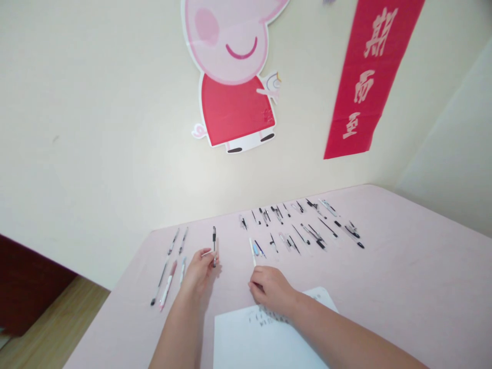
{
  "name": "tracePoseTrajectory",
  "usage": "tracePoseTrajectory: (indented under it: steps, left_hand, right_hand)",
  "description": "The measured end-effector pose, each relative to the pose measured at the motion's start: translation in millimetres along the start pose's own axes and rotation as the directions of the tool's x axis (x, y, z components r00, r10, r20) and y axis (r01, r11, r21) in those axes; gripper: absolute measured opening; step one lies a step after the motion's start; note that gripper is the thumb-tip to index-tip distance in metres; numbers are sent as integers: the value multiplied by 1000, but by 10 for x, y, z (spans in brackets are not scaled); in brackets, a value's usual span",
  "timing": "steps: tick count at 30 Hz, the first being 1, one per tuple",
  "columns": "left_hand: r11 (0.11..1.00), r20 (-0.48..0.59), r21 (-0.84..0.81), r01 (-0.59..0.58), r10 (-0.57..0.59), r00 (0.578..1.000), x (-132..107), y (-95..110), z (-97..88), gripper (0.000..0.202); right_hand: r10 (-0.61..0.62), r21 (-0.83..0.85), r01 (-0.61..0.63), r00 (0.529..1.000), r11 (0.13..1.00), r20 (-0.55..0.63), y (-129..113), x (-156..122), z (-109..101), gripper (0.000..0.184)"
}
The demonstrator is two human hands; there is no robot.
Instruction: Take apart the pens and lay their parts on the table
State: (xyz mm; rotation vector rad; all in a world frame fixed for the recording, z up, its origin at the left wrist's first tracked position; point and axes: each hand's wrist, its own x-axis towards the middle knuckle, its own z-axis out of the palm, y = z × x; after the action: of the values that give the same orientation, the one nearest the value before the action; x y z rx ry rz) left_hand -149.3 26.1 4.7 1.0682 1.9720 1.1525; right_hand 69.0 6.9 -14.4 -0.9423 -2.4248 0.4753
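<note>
My left hand (200,271) is closed round the lower end of a clear pen with a black clip (214,245) and holds it upright over the pink table (403,287). My right hand (271,289) rests curled on the table at the top edge of a white sheet of paper (265,341) with a few lines of writing. A white pen (252,251) lies just beyond its knuckles; I cannot tell whether the fingers touch it.
Several pens (169,274) lie in a row left of my left hand. Many more pens and pen parts (307,228) are spread across the far middle of the table. Behind stands a cream wall with a cartoon pig sticker (234,77) and a red banner (369,77).
</note>
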Motion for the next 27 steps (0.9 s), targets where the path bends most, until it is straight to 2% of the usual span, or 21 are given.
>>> tracePoseTrajectory:
  steps: [1,2,4,5,8,12,17,22,27]
  left_hand:
    - [955,80,-294,46,-23,997,-142,-10,63,23]
    - [859,158,-502,96,-18,987,-277,-19,126,29]
    - [698,251,-692,183,-5,968,-500,-36,238,39]
    - [661,277,-720,209,-2,961,-581,-46,282,43]
    - [619,360,-740,263,34,932,-693,-77,351,41]
    - [588,438,-747,309,87,895,-646,-118,341,29]
    - [558,443,-762,329,78,893,-597,-130,318,23]
    - [586,433,-746,316,66,899,-623,-103,292,25]
    - [664,423,-701,259,94,901,-642,-71,253,32]
  right_hand:
    - [1,-3,-1,1000,1000,0,-3,2,-1,20]
    - [1,-7,-1,1000,1000,-1,-5,4,0,20]
    - [2,-19,-2,1000,1000,-3,-7,5,6,20]
    - [1,-25,-2,1000,1000,-5,-7,5,12,20]
    - [4,-40,-5,1000,999,-14,-5,-2,29,19]
    - [10,-50,-11,1000,999,-20,-7,-22,32,17]
    - [22,-70,-23,1000,997,-14,-21,-44,14,18]
    - [53,-93,-54,999,994,-10,-41,-56,18,19]
    - [50,-102,-51,999,993,-10,-61,-101,38,20]
